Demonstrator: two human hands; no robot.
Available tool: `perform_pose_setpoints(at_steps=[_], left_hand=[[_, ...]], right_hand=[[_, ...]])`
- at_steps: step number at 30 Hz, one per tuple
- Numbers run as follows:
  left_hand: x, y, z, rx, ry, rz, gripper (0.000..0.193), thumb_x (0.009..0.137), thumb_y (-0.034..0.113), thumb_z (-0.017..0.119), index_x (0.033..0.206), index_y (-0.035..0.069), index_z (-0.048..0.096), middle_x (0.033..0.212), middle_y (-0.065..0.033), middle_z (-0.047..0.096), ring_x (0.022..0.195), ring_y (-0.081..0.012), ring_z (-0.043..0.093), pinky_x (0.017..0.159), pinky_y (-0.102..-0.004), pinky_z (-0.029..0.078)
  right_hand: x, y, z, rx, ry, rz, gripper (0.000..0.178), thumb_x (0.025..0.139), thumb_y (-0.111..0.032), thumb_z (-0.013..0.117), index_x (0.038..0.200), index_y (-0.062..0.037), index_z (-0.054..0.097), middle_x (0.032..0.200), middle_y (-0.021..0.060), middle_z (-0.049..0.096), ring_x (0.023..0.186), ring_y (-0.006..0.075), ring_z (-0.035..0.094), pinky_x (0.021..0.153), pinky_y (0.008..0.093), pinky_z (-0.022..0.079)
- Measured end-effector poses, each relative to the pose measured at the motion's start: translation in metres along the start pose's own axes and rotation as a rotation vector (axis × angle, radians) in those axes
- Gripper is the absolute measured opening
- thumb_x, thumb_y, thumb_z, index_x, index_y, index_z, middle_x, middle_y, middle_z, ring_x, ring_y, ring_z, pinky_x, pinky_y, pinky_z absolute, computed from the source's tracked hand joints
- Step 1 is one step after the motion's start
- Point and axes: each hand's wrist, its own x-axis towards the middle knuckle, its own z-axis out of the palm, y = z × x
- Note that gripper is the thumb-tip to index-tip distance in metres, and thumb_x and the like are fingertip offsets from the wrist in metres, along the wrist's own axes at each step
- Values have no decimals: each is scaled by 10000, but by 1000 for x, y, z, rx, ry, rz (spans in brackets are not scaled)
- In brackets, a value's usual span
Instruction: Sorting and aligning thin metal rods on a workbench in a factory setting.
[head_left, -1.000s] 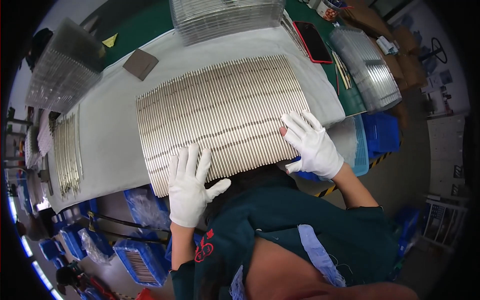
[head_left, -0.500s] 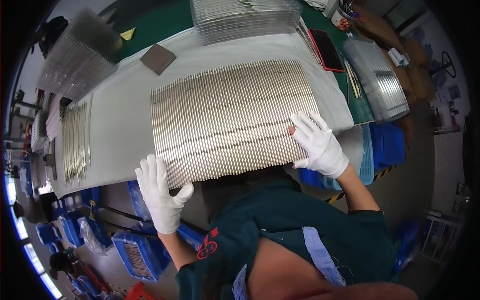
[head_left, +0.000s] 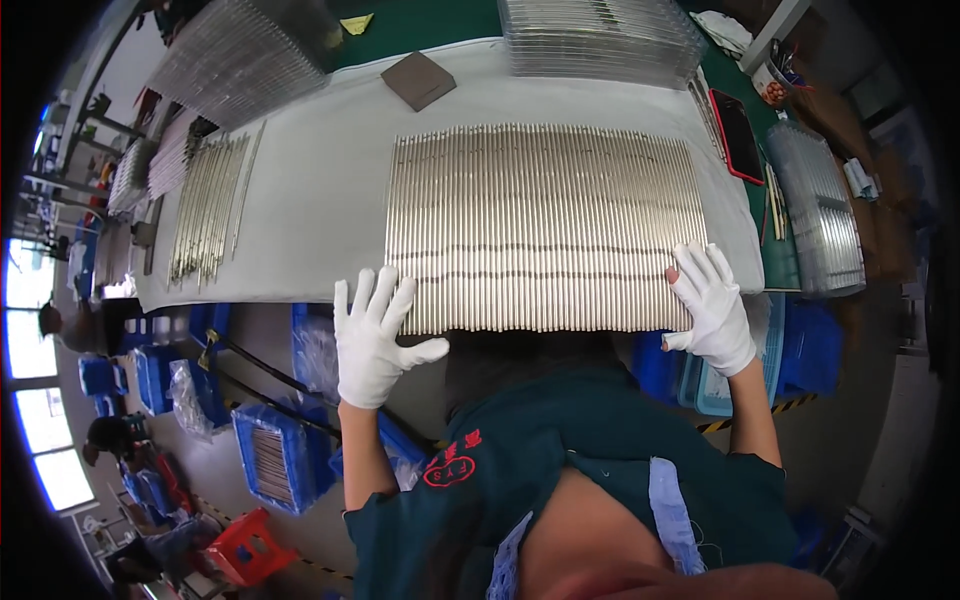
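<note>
A wide row of thin silvery metal rods (head_left: 545, 220) lies side by side on the white cloth (head_left: 320, 210), their near ends at the table's front edge. Two dark bands run across the row. My left hand (head_left: 375, 340), in a white glove, is beside the row's near left corner, fingers spread and thumb out, grasping nothing. At the near right corner rests my right hand (head_left: 712, 310), also gloved, with a bare fingertip showing. Its fingers are stretched along the row's right side and appear to touch the outermost rods.
A brown square block (head_left: 418, 81) sits behind the row. Stacked clear plastic trays (head_left: 605, 40) stand at the back, more trays (head_left: 240, 60) at back left. Loose rods (head_left: 208, 210) lie left. A red-edged phone (head_left: 736, 135) lies right. Blue bins (head_left: 285, 455) stand below the table.
The view has shifted, so the table's things sit further right in the picture. The row's near ends look more even than before. My left hand's fingers have spread wider.
</note>
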Motion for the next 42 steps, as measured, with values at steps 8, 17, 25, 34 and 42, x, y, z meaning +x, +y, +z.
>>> perform_pose_setpoints(at_steps=[8,17,25,34,42], left_hand=[[21,-6,11,-12,38,126,932,655,772,653,1308,108,635,1320,-130,601,1227,-393,518,1075,-629,347],[30,6,5,-81,-81,155,958,693,741,652,1405,105,561,1420,-156,541,1340,-385,458,1138,-567,337],[33,5,6,-71,-32,227,929,718,721,630,1342,35,567,1373,-167,534,1288,-396,469,1086,-547,380],[57,69,17,-150,-56,252,953,721,702,677,1390,37,541,1424,-186,511,1347,-391,442,1143,-526,329],[69,87,14,-136,-143,280,911,616,552,796,1345,69,542,1394,-111,494,1320,-313,445,1132,-462,339]], right_hand=[[-2,8,5,-29,2,-33,974,737,-727,612,1363,12,507,1491,255,466,1400,439,418,1207,560,232],[41,-41,-10,59,-110,22,1034,526,-578,823,1342,2,562,1489,230,482,1423,395,409,1217,512,247],[41,-38,-3,23,-76,-34,951,648,-607,748,1362,-11,549,1502,217,472,1428,378,405,1221,520,227],[85,-86,0,150,-72,-73,878,721,-538,779,1378,-8,537,1502,200,472,1429,344,411,1215,492,248],[94,-91,9,165,-29,-119,858,740,-521,759,1394,-10,542,1523,188,463,1455,340,390,1223,508,238]])
